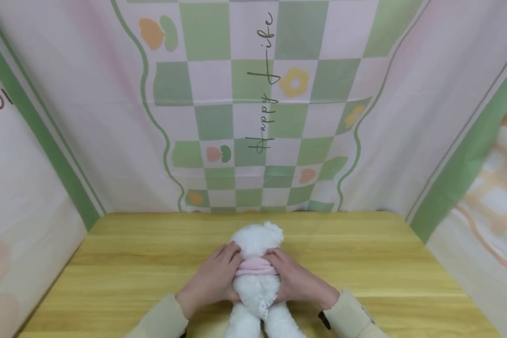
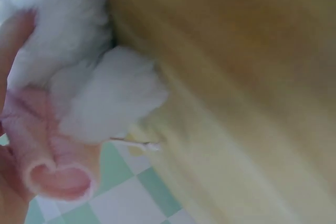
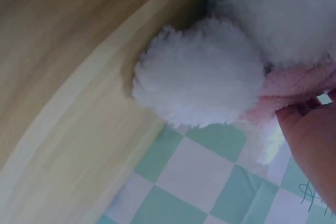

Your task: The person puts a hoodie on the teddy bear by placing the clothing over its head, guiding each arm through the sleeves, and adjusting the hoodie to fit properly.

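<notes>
White plush toy sits at the lower centre of the head view, over a wooden table, its rounded top pointing up the frame and its two legs running off the bottom edge; whether its whole body rests on the wood cannot be told. Pink cloth wraps its middle. The left hand grasps the toy from the left side and the right hand from the right, both gripping at about the level of the pink cloth, with white fur showing above and below. In the left wrist view, the pink cloth forms an open, rolled tube at lower left, next to that hand's fingers; a white fluffy part juts out beside it, and a thin pale string lies just below. The right wrist view shows the other hand's fingertips pinching the pink cloth at the right edge, with a round white tuft near the centre. Cream sleeves cover both forearms, and a dark band shows under the right cuff. A backdrop of green and white checks, lettered "Happy Life", fills the upper middle of the head view.
</notes>
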